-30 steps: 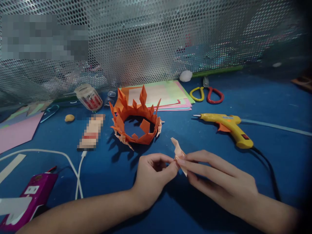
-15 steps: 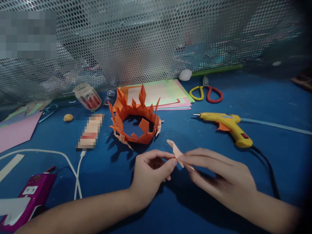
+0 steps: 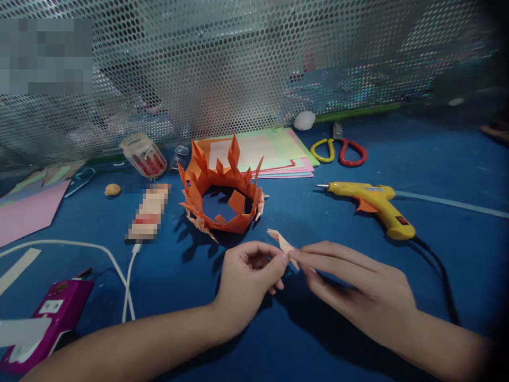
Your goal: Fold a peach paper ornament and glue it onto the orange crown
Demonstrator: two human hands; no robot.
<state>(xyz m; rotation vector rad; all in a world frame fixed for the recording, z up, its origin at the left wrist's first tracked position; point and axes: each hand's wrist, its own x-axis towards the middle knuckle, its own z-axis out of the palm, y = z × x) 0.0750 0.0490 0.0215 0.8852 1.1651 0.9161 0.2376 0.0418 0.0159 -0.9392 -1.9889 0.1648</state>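
Both of my hands pinch a small pale-orange folded paper piece (image 3: pixel 283 243) just above the blue table (image 3: pixel 437 159). My left hand (image 3: pixel 248 281) grips it with thumb and forefinger from the left. From the right, my right hand (image 3: pixel 358 286) holds it between thumb and long fingers. An orange spiky paper crown ring (image 3: pixel 220 188) stands on the table just beyond my hands.
A yellow glue gun (image 3: pixel 369 201) with a black cord lies at the right, scissors with yellow and red handles (image 3: pixel 340 151) behind it. A stack of coloured paper sheets (image 3: pixel 270 151), a small jar (image 3: pixel 143 155), a white cable (image 3: pixel 119 265) and a purple box (image 3: pixel 47 318) lie around. Perforated metal mesh (image 3: pixel 238 63) walls the back.
The folded piece has turned from upright to lying flatter, its tip pointing left. Both hands stayed pinched on it and shifted slightly.
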